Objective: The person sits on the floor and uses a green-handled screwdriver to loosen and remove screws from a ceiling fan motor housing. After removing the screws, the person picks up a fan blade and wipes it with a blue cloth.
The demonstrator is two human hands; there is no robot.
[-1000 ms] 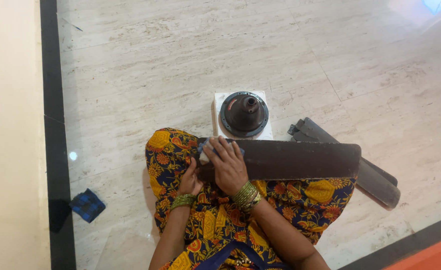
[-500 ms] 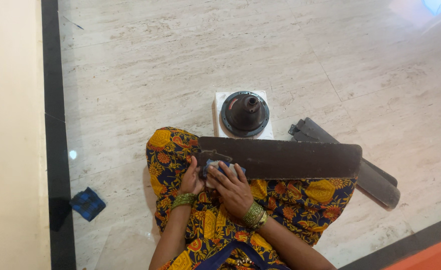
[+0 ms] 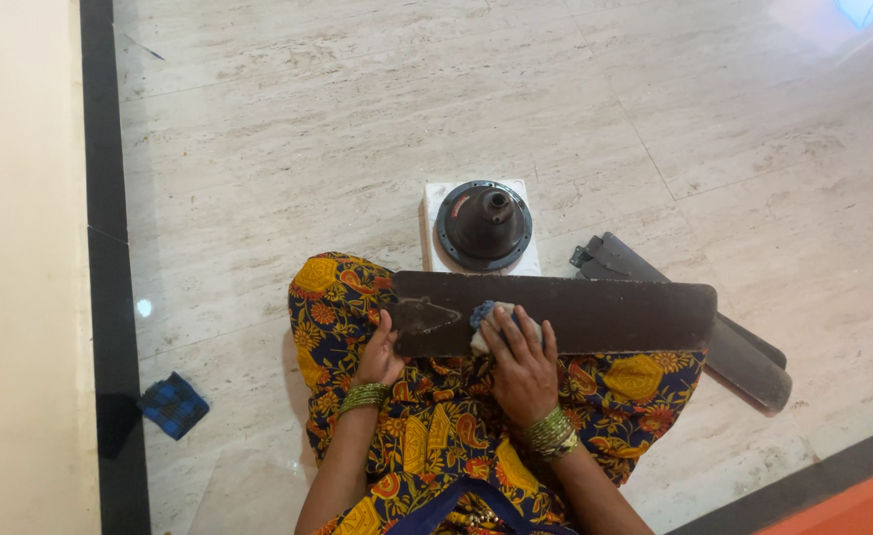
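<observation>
Brown fan blade [image 3: 595,312] is lying across the lap; left hand [image 3: 379,357] is gripping its end, right hand [image 3: 520,362] is pressing one cloth [image 3: 488,322] onto it. More blades [image 3: 743,362] are lying alongside.

The one package is a white square box [image 3: 434,198] on the floor [image 3: 308,129], at twelve o'clock from the person's lap, mostly covered by the dark round fan motor [image 3: 484,225] sitting on it. A small red label [image 3: 459,206] marks the motor's rim at ten o'clock. No signs or screens show.
</observation>
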